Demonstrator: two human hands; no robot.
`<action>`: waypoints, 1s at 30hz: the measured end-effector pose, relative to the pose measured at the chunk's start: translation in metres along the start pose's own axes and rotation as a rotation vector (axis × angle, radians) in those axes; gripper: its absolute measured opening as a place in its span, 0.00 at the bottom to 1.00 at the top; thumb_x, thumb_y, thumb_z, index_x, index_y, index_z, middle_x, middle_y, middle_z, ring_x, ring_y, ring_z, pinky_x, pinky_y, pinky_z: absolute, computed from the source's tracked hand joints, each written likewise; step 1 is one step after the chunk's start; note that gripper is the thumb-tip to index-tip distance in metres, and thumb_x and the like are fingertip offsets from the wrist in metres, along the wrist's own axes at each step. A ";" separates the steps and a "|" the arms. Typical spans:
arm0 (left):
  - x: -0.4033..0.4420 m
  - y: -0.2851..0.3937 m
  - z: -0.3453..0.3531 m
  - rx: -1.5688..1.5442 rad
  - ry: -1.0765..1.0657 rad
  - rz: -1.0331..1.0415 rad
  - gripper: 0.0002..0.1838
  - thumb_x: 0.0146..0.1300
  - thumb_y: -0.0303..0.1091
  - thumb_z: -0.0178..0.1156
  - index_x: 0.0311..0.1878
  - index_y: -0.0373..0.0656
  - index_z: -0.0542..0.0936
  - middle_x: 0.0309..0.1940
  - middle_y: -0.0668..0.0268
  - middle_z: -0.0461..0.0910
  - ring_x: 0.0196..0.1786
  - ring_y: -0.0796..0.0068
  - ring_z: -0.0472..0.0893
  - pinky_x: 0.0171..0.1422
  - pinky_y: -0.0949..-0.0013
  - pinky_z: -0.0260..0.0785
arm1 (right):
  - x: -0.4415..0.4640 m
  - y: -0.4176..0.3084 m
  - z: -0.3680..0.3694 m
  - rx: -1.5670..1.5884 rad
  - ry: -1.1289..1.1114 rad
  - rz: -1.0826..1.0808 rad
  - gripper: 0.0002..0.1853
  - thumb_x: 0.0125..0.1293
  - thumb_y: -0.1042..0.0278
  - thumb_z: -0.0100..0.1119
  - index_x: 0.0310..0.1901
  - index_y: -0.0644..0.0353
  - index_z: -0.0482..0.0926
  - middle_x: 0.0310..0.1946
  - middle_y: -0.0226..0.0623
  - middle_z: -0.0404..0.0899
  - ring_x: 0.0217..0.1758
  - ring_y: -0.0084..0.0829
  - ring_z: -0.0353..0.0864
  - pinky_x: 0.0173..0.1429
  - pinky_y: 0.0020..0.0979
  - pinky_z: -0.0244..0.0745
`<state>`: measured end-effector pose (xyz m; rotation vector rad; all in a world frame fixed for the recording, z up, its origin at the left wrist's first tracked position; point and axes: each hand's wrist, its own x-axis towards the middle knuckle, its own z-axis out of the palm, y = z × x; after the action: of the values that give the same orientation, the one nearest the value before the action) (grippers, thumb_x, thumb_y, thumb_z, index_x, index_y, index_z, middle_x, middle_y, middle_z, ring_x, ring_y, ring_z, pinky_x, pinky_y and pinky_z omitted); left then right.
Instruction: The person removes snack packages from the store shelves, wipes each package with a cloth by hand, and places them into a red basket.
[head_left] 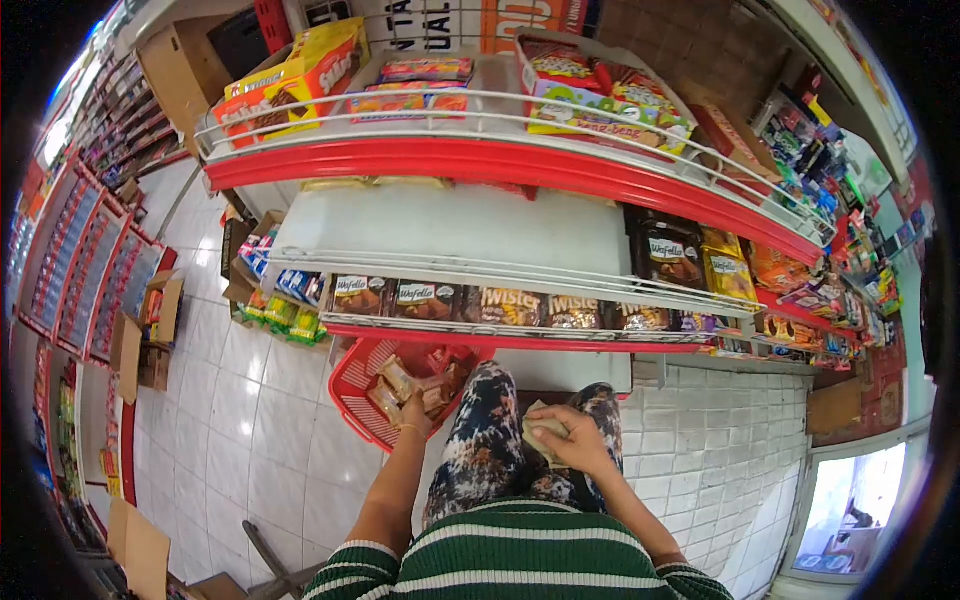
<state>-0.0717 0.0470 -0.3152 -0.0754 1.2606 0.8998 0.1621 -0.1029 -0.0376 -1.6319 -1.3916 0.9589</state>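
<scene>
My left hand [416,412] reaches into a red plastic basket [352,392] and is closed on a light-coloured packet [397,378]; more brown and red packets lie around it. My right hand [572,438] rests over my lap, its fingers closed round a pale, crumpled cloth [540,430]. In front of me is a shelf unit with red edges. Its white middle shelf [450,225] bears dark Wafello packs [668,250] at the right, and a row of Wafello and Twister packs [510,306] stands on the level below.
Boxes of snacks [290,85] stand on the top shelf behind a wire rail [480,97]. Cardboard boxes [160,310] and stocked racks [85,260] are at the left. Packed goods [800,150] hang at the right. A glass door [855,510] is at the lower right.
</scene>
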 end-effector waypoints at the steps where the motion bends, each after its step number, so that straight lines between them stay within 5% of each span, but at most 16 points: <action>1: -0.004 -0.002 0.002 0.350 0.068 0.253 0.20 0.61 0.37 0.52 0.54 0.39 0.66 0.46 0.57 0.72 0.45 0.63 0.75 0.43 0.63 0.72 | 0.001 0.001 0.000 -0.006 -0.003 0.003 0.13 0.54 0.67 0.60 0.42 0.57 0.77 0.40 0.39 0.78 0.45 0.34 0.78 0.49 0.28 0.70; 2: -0.008 -0.004 0.005 0.700 0.139 0.510 0.20 0.61 0.34 0.53 0.55 0.37 0.65 0.47 0.56 0.71 0.46 0.65 0.74 0.43 0.63 0.71 | 0.002 0.002 -0.001 -0.003 0.008 0.000 0.13 0.54 0.67 0.60 0.42 0.57 0.77 0.40 0.39 0.78 0.45 0.34 0.78 0.49 0.28 0.70; 4: -0.065 0.012 0.047 0.576 0.245 0.510 0.16 0.59 0.30 0.54 0.49 0.34 0.67 0.39 0.59 0.74 0.36 0.71 0.75 0.34 0.68 0.70 | 0.003 0.003 -0.002 0.029 0.022 0.008 0.12 0.54 0.67 0.61 0.42 0.58 0.77 0.39 0.38 0.78 0.44 0.30 0.78 0.49 0.28 0.70; 7: -0.097 0.012 0.076 0.307 -0.146 0.558 0.08 0.60 0.31 0.56 0.31 0.36 0.70 0.19 0.70 0.71 0.19 0.82 0.68 0.21 0.78 0.60 | 0.003 0.009 -0.003 0.170 0.075 -0.026 0.15 0.53 0.68 0.62 0.43 0.59 0.74 0.39 0.36 0.77 0.43 0.26 0.76 0.48 0.28 0.70; 12: -0.192 0.032 0.152 0.468 -0.412 0.727 0.10 0.58 0.32 0.57 0.26 0.38 0.70 0.21 0.69 0.71 0.21 0.81 0.69 0.24 0.77 0.61 | 0.000 -0.014 -0.025 0.672 0.182 0.008 0.26 0.48 0.71 0.67 0.48 0.58 0.66 0.41 0.34 0.72 0.44 0.24 0.73 0.45 0.26 0.71; 14: -0.224 0.040 0.185 0.570 -0.525 0.820 0.10 0.57 0.32 0.58 0.26 0.38 0.70 0.22 0.69 0.71 0.22 0.81 0.70 0.26 0.77 0.61 | -0.002 -0.014 -0.034 1.174 0.307 0.055 0.25 0.47 0.78 0.65 0.47 0.58 0.66 0.38 0.33 0.72 0.40 0.25 0.73 0.42 0.25 0.73; 16: -0.255 0.047 0.222 0.725 -0.672 1.429 0.07 0.55 0.30 0.59 0.27 0.38 0.72 0.25 0.67 0.72 0.26 0.77 0.71 0.30 0.76 0.63 | -0.009 -0.009 -0.048 1.294 0.351 0.085 0.20 0.49 0.77 0.60 0.45 0.57 0.66 0.35 0.32 0.71 0.33 0.23 0.72 0.34 0.24 0.72; 18: -0.294 0.051 0.265 0.806 -0.691 1.588 0.05 0.53 0.28 0.60 0.29 0.38 0.74 0.26 0.64 0.72 0.28 0.70 0.72 0.32 0.71 0.64 | -0.012 0.020 -0.061 1.864 0.301 0.058 0.19 0.51 0.72 0.57 0.46 0.58 0.66 0.33 0.33 0.72 0.26 0.20 0.69 0.27 0.21 0.67; 20: -0.292 0.051 0.303 0.973 -0.741 1.764 0.09 0.52 0.32 0.60 0.33 0.38 0.76 0.27 0.60 0.75 0.28 0.64 0.74 0.34 0.67 0.66 | -0.015 0.029 -0.071 1.906 0.398 0.104 0.20 0.53 0.65 0.54 0.49 0.58 0.67 0.32 0.32 0.73 0.21 0.19 0.65 0.23 0.20 0.62; 21: -0.288 0.048 0.320 0.974 -0.747 1.776 0.09 0.52 0.32 0.60 0.33 0.38 0.76 0.27 0.60 0.75 0.28 0.64 0.74 0.34 0.67 0.66 | -0.019 0.032 -0.076 1.926 0.443 0.055 0.20 0.53 0.64 0.53 0.49 0.57 0.67 0.30 0.31 0.74 0.20 0.19 0.65 0.24 0.21 0.62; 23: -0.274 0.039 0.352 1.346 -0.786 1.323 0.15 0.51 0.42 0.62 0.31 0.37 0.77 0.25 0.58 0.77 0.29 0.61 0.76 0.36 0.65 0.67 | -0.027 0.038 -0.086 1.889 0.510 0.014 0.18 0.55 0.60 0.51 0.47 0.55 0.68 0.28 0.27 0.74 0.20 0.20 0.64 0.24 0.23 0.62; 24: -0.262 0.035 0.365 1.351 -0.789 1.335 0.15 0.51 0.42 0.62 0.31 0.37 0.77 0.25 0.58 0.77 0.29 0.61 0.76 0.36 0.65 0.67 | -0.032 0.040 -0.091 1.896 0.507 0.001 0.18 0.55 0.60 0.51 0.47 0.55 0.68 0.28 0.27 0.74 0.20 0.20 0.64 0.24 0.23 0.62; 26: -0.244 0.027 0.389 1.709 -0.839 1.051 0.20 0.52 0.44 0.63 0.30 0.32 0.78 0.18 0.66 0.75 0.23 0.80 0.72 0.27 0.74 0.64 | -0.042 0.048 -0.100 1.923 0.471 -0.001 0.17 0.55 0.61 0.51 0.47 0.53 0.69 0.28 0.27 0.74 0.20 0.21 0.64 0.25 0.24 0.62; 30: -0.247 0.010 0.412 1.838 -0.750 0.836 0.24 0.50 0.52 0.63 0.21 0.36 0.76 0.14 0.69 0.70 0.21 0.81 0.67 0.24 0.73 0.60 | -0.061 0.069 -0.118 1.914 0.560 0.031 0.19 0.55 0.60 0.52 0.49 0.54 0.69 0.28 0.27 0.74 0.20 0.21 0.62 0.25 0.24 0.59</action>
<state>0.2401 0.1307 0.0415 2.1239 0.9298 0.0497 0.2899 -0.1805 -0.0470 -0.2797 0.2240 1.0509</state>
